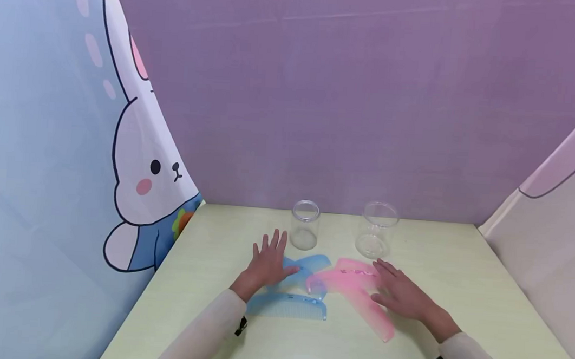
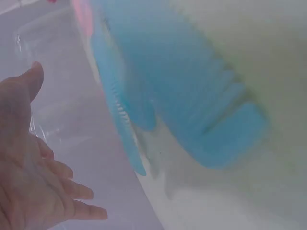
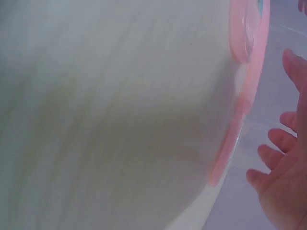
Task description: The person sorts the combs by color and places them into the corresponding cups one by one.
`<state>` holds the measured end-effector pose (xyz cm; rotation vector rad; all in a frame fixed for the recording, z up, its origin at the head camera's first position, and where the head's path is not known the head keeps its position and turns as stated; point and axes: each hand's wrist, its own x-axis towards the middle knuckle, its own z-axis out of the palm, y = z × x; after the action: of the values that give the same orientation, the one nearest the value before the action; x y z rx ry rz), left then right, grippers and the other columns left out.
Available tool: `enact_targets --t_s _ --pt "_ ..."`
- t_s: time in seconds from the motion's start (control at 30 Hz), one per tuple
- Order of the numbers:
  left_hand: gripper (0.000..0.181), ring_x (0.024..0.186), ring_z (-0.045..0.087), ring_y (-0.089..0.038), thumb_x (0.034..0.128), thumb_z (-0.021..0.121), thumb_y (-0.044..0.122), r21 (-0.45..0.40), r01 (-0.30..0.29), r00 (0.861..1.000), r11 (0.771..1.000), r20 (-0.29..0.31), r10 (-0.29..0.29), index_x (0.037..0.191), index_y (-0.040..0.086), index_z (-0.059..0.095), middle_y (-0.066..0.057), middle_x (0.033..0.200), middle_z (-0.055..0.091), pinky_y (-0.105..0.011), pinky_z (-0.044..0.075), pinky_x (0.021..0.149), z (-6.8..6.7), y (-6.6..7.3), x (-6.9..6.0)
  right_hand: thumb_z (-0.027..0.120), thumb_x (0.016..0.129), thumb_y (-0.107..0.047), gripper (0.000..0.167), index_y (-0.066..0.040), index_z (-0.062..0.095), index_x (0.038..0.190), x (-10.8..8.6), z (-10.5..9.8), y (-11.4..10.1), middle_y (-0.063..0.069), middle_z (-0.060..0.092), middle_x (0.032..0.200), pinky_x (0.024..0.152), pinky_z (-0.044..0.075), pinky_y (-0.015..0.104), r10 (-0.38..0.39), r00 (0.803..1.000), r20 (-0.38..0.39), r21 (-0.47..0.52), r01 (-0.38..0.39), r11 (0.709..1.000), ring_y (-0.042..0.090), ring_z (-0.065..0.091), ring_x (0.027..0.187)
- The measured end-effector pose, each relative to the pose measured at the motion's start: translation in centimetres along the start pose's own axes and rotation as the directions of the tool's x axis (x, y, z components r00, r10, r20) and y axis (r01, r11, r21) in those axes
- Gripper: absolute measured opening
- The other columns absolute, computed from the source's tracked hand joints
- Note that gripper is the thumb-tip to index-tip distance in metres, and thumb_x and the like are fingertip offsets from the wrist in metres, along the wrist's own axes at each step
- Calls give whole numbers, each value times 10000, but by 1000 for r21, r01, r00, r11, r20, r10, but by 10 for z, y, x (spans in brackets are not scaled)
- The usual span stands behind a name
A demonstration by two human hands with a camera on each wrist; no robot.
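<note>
My left hand (image 1: 269, 262) is spread, fingers extended, above several blue combs (image 1: 287, 305) that partly overlap on the table. In the left wrist view the hand (image 2: 36, 179) holds nothing, and a blue comb (image 2: 192, 91) lies close to the camera. My right hand (image 1: 402, 293) stretches over the right side of the pink combs (image 1: 368, 311), which cross one another. Its fingers (image 3: 276, 155) are extended with nothing in them in the right wrist view. One pink comb overlaps the blue ones in the middle. The left hand hides part of the blue pile.
Two clear, open-topped cups stand upright behind the combs: a narrower left cup (image 1: 305, 226) and a wider right cup (image 1: 375, 233). The pale table (image 1: 458, 275) meets a purple backdrop (image 1: 350, 107) at its far edge. A rabbit-print cloth (image 1: 150, 194) hangs at the left.
</note>
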<state>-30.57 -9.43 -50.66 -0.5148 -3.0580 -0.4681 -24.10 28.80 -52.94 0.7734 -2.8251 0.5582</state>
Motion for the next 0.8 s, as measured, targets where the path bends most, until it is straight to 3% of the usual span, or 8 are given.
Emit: enact_targets --t_s 0.13,0.37,0.57,0.67,0.8 --pt "1037 1535 212 -482 906 668 608 -118 17 998 993 -60 -24 1633 73 157 -193 1698 174 -716 236 1179 -2 -3 9 728 923 -341 766 109 436 1470 6 4 1 268 506 1495 1099 421 580 -22 1000 0 -18 22 1000 448 489 1375" --pt "1021 1492 362 -403 906 707 552 -248 5 990 969 -137 -40 1615 27 194 -208 1652 287 -541 382 1179 0 -3 26 782 861 -218 659 102 537 1382 14 7 2 242 617 1355 1022 503 546 -54 998 -25 -63 52 997 416 586 1255" --pt "1010 1438 435 -399 886 756 496 -345 2 980 939 -185 -70 1601 29 219 -214 1601 336 -530 426 1147 0 2 41 738 811 -97 579 74 591 1343 22 8 5 221 651 1273 991 520 526 -67 997 -42 -83 63 995 384 627 1177" --pt "1011 1380 491 -400 869 781 476 -391 13 977 920 -193 -96 1596 40 230 -218 1570 364 -540 455 1116 -1 6 49 737 787 -83 577 64 607 1329 24 7 5 201 661 1232 966 526 517 -77 997 -32 -88 74 993 367 635 1131" --pt "1022 1352 511 -389 858 792 470 -451 70 975 890 -159 -157 1605 75 216 -199 1570 361 -541 456 1114 -2 9 58 750 774 -81 566 54 630 1310 28 7 3 178 664 1200 922 535 501 -70 998 -6 -79 69 994 346 638 1086"
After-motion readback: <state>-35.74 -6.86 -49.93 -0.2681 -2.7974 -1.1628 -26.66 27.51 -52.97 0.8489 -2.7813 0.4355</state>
